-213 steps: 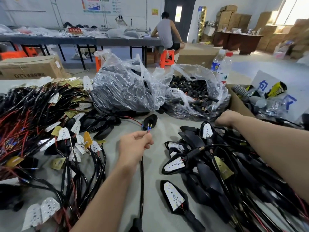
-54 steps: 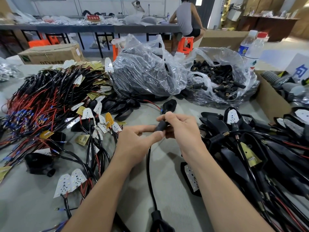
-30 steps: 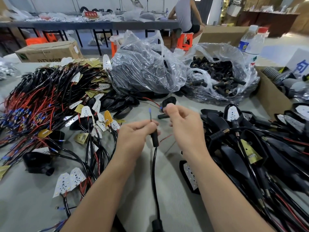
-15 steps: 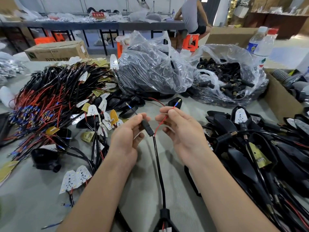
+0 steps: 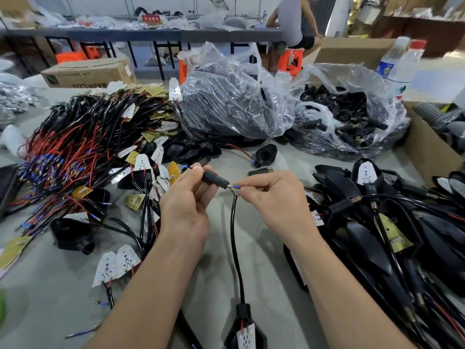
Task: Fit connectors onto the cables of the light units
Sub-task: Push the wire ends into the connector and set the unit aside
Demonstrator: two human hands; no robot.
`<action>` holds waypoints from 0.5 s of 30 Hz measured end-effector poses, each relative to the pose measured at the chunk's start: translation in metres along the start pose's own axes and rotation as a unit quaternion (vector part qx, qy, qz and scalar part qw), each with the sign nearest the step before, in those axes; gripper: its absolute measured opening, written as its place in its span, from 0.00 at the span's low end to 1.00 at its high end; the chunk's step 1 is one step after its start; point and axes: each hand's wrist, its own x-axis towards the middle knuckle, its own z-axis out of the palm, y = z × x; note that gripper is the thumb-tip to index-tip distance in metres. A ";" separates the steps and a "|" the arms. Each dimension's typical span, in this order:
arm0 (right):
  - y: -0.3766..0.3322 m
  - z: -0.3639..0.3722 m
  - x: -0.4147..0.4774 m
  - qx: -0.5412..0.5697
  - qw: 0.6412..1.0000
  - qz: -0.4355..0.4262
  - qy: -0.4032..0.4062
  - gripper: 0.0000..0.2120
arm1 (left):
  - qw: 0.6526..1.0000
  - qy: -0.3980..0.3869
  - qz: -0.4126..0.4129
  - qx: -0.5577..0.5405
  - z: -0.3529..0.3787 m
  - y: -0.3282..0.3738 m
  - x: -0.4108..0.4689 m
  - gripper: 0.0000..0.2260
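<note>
My left hand (image 5: 186,200) grips a black tubular connector (image 5: 215,179) lying sideways, brass end to the right; a blue-tipped wire sticks out of its left end. My right hand (image 5: 274,195) pinches a red wire with a blue-sleeved tip (image 5: 235,186) right at the connector's brass mouth. Both wires come out of a black cable (image 5: 236,248) that runs down to a light unit (image 5: 245,331) with a white LED board at the bottom edge.
A heap of wired LED boards (image 5: 83,152) fills the left. Finished black light units (image 5: 392,230) pile up on the right. Two clear bags hold black housings (image 5: 234,102) and loose connectors (image 5: 352,122). A spare connector (image 5: 260,171) lies just beyond my hands. A cardboard box (image 5: 425,149) stands at right.
My left hand has turned the connector to lie sideways with its brass end right. My right hand has brought the red wire's blue tip up to that end.
</note>
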 end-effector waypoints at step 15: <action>0.015 0.008 0.002 -0.121 0.991 -0.037 0.038 0.05 | 0.999 -0.003 0.035 0.022 0.002 -0.004 -0.002 0.06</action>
